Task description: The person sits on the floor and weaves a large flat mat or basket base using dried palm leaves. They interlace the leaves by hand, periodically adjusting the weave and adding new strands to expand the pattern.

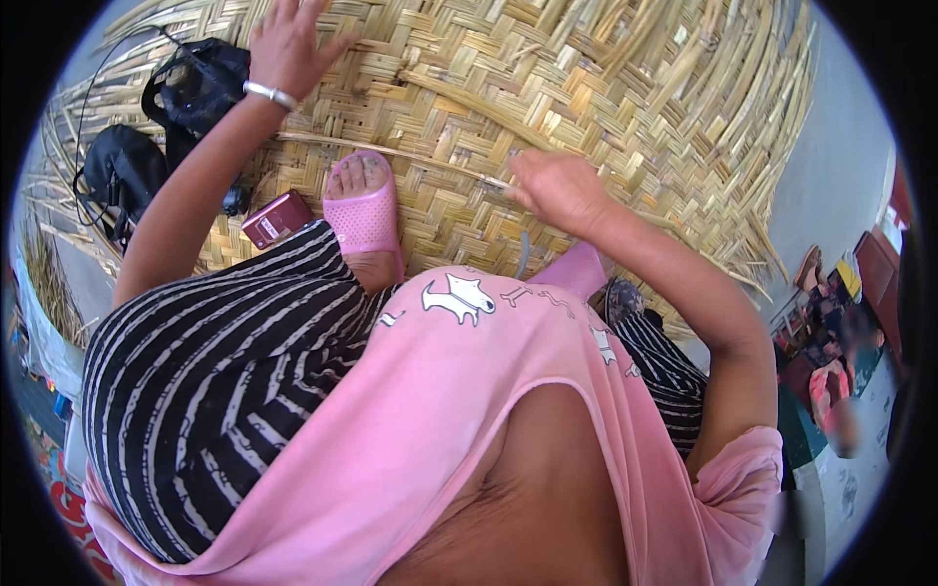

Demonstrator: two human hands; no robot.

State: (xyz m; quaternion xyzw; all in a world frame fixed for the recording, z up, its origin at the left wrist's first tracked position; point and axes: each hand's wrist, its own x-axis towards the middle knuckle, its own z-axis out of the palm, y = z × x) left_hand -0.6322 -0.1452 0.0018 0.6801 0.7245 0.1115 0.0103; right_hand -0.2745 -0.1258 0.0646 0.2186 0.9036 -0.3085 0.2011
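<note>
A large mat (625, 146) of pale straw-coloured strips, in a slanting weave, lies under and in front of my feet. My left hand (286, 61), with a silver bracelet at the wrist, is over the mat's far left part, fingers spread and holding nothing. At the middle, my right hand (560, 188) is closed, its fingertips at the end of a long thin reed strip (420, 162). That strip runs leftward across the weave, past my toes. The right fingertips are partly blurred, but they appear to pinch the strip.
My feet in pink slippers (363, 217) rest on the mat. A small dark red case (277, 219) lies left of them. Black bags (202, 90) sit farther left. Long unwoven strip ends fringe the mat. Shoes (809, 269) and a dark red panel (876, 283) stand at the right.
</note>
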